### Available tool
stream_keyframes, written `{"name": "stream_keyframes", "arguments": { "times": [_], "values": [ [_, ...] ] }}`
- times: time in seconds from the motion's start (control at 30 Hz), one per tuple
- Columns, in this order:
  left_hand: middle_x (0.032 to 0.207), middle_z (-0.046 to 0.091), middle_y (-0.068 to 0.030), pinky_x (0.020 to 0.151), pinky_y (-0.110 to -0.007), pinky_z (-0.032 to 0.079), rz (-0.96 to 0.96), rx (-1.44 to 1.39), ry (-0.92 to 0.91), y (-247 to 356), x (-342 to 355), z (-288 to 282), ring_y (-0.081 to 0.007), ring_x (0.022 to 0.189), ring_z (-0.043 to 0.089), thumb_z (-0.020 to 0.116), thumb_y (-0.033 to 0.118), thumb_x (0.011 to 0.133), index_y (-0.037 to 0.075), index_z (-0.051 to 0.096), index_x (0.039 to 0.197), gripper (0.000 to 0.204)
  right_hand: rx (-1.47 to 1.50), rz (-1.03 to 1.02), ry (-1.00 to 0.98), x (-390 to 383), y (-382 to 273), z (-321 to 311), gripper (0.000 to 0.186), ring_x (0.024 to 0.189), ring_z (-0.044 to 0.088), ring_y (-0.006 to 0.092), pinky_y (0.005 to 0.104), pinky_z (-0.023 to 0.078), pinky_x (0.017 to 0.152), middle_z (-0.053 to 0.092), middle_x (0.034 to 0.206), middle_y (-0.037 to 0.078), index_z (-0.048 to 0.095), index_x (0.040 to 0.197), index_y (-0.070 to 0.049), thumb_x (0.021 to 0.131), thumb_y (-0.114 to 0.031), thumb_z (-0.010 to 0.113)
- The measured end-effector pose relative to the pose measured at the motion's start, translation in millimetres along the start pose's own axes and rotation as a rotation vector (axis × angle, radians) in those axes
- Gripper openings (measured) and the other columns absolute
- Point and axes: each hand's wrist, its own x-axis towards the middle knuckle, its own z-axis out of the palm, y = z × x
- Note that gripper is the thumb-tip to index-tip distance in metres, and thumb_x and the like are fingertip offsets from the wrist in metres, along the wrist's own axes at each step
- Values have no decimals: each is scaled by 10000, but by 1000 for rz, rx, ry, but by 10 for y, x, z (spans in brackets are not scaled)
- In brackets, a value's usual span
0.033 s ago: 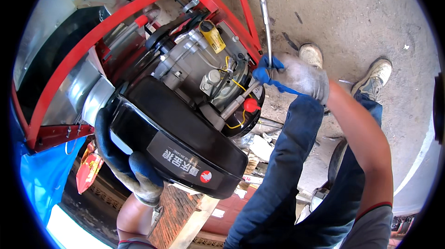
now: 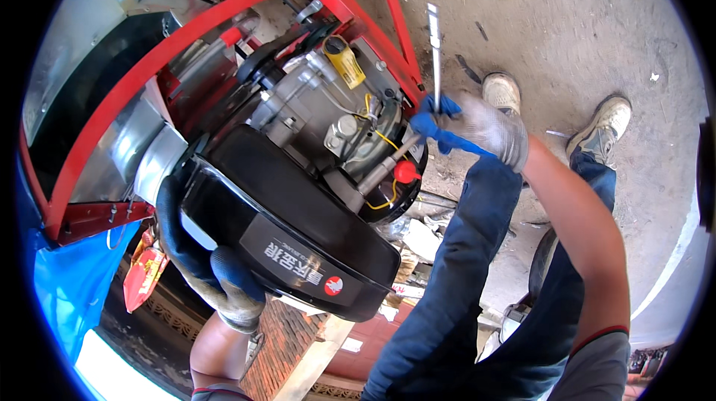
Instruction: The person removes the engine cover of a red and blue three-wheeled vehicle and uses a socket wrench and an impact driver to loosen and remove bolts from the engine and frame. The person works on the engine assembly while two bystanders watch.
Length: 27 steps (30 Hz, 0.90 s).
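My left hand (image 2: pixel 209 267), in a dark blue and grey glove, is closed on the left side of the black engine cover (image 2: pixel 328 214), with thumb and fingers apart around its edge. My right hand (image 2: pixel 477 132), in a grey glove with blue fingers, wraps the bend of an L-shaped socket wrench (image 2: pixel 436 58). One chrome arm of the wrench points up and away over the ground. Its other arm slants down to the left toward the engine (image 2: pixel 343 132), by a red cap (image 2: pixel 406 172) and a yellow wire. The far end of that arm is hard to make out.
A red tube frame (image 2: pixel 134 65) arches over the engine's left and far sides. A yellow-topped dipstick-like part (image 2: pixel 343 61) stands on the engine. Blue sheeting (image 2: pixel 67 274) hangs at the left, near a red packet (image 2: pixel 145 278). My knee (image 2: pixel 485 199) is close beside the right hand.
The wrench's upward arm has swung slightly to the right, and the right hand's fingers have shifted a little with it. The left hand stays on the engine cover.
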Motion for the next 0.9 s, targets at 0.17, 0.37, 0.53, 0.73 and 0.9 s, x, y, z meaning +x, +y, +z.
{"name": "stream_keyframes", "arguments": {
  "times": [0.17, 0.37, 0.53, 0.73, 0.9],
  "values": [
    [1311, 457, -176, 996, -358, 377, -126, -40, 81, 12, -2, 18, -233, 1167, 480, 574, 548, 843, -73, 233, 1423, 915, 441, -278, 115, 42, 387, -201, 210, 652, 543, 107, 218, 411, 540, 629, 828, 83, 605, 960, -7, 922, -212, 625],
    [1337, 428, -174, 996, -362, 380, -64, -74, 79, -74, 7, -10, -230, 1166, 476, 589, 515, 840, -63, 221, 1432, 906, 278, -419, 136, 381, -25, -23, 267, 730, 546, 82, 220, 458, 647, 634, 850, 35, 630, 1021, -3, 909, -245, 650],
    [1313, 424, -165, 982, -367, 393, -99, -123, 99, -14, -2, 8, -228, 1161, 474, 612, 504, 831, -57, 233, 1431, 904, 428, -463, 22, 509, -151, 40, 268, 815, 571, 99, 241, 491, 744, 629, 965, 48, 628, 1035, 3, 890, -217, 673],
    [1306, 419, -186, 958, -382, 413, -39, -56, 99, -121, -15, -25, -255, 1141, 488, 577, 558, 823, -76, 253, 1416, 926, 141, -767, 97, 684, -254, 42, 262, 972, 635, 173, 302, 523, 843, 648, 1064, 81, 624, 1072, -25, 879, -196, 671],
    [1299, 409, -198, 951, -402, 417, -25, -9, 113, -164, -27, -35, -271, 1132, 489, 564, 581, 812, -90, 267, 1401, 941, -578, -335, 316, 628, -699, 58, 373, 954, 635, 256, 375, 493, 851, 650, 1019, 143, 567, 1157, -56, 898, -314, 638]
  ]
}}
